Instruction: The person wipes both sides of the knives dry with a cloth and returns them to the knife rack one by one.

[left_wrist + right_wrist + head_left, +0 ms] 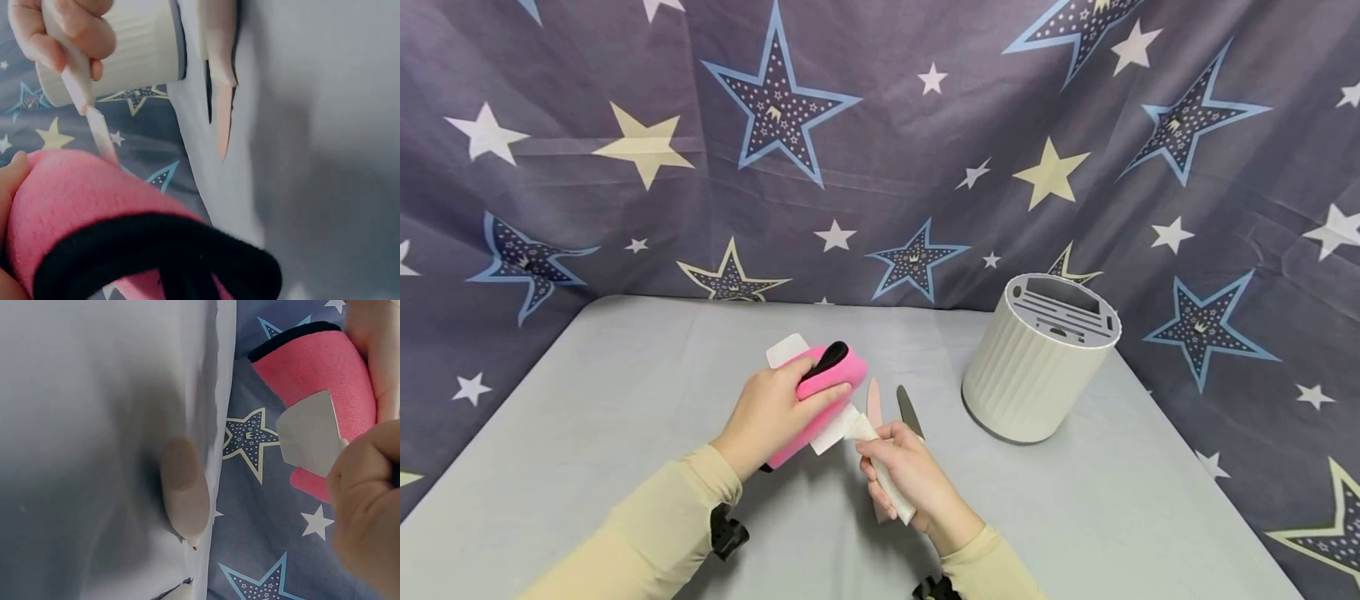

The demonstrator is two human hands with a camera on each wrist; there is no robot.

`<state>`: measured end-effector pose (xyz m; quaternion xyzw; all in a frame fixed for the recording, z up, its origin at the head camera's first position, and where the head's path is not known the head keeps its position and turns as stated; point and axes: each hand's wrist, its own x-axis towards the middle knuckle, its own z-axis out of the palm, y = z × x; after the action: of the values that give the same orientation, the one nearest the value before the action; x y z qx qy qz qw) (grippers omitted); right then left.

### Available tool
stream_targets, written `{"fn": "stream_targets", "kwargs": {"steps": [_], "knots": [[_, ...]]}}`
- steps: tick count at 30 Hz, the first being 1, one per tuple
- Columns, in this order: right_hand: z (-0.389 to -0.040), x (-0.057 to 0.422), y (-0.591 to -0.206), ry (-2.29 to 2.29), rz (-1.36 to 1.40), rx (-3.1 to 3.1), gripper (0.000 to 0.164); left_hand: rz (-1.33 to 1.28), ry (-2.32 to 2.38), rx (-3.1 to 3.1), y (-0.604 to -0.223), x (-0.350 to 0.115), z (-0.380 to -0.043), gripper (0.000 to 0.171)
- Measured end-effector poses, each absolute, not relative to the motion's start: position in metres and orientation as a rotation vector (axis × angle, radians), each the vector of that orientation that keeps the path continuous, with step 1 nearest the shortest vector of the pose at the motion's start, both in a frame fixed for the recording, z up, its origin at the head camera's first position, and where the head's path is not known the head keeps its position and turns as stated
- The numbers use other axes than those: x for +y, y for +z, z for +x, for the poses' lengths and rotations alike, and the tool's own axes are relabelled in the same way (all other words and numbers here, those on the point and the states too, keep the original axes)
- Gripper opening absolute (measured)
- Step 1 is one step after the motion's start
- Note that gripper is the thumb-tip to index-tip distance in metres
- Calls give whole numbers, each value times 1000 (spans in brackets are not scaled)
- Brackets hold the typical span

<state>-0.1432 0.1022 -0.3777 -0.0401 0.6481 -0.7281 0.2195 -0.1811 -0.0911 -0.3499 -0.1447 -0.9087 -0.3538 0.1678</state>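
My left hand (771,417) grips a folded pink cloth with black edging (852,368), wrapped around the wide white blade of a cleaver (832,431). The blade sticks out of the cloth on both sides. My right hand (913,475) holds the cleaver by its pale handle (76,81), fingers curled round it. In the right wrist view the broad blade (309,434) lies against the pink cloth (312,362). Just beyond my right hand, a pink-bladed knife (874,402) and a dark-bladed knife (908,408) lie on the table, their handles partly hidden by that hand.
A white ribbed knife block (1037,375) with a grey slotted top stands to the right on the grey table (625,375). Behind the table hangs a dark curtain (880,150) printed with stars.
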Motion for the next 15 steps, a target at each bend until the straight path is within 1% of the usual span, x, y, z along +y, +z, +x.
{"fn": "stream_targets", "kwargs": {"steps": [3, 5, 7, 12, 15], "knots": [[-143, 102, -378, -2013, -118, 1785, 25, -383, -1073, -2662, -348, -91, -183, 53], [-142, 102, -378, -2014, -122, 1777, 24, -375, -1138, -2705, -346, -91, -184, 56], [-142, 102, -378, -2014, -125, 1770, 23, -364, -1212, -2731, -345, -91, -185, 55], [-142, 102, -379, -2009, -127, 1768, 22, -306, -1346, -2760, -345, -92, -188, 40], [-142, 103, -379, -2006, -128, 1767, 22, -277, -1357, -2771, -345, -92, -188, 41]]}}
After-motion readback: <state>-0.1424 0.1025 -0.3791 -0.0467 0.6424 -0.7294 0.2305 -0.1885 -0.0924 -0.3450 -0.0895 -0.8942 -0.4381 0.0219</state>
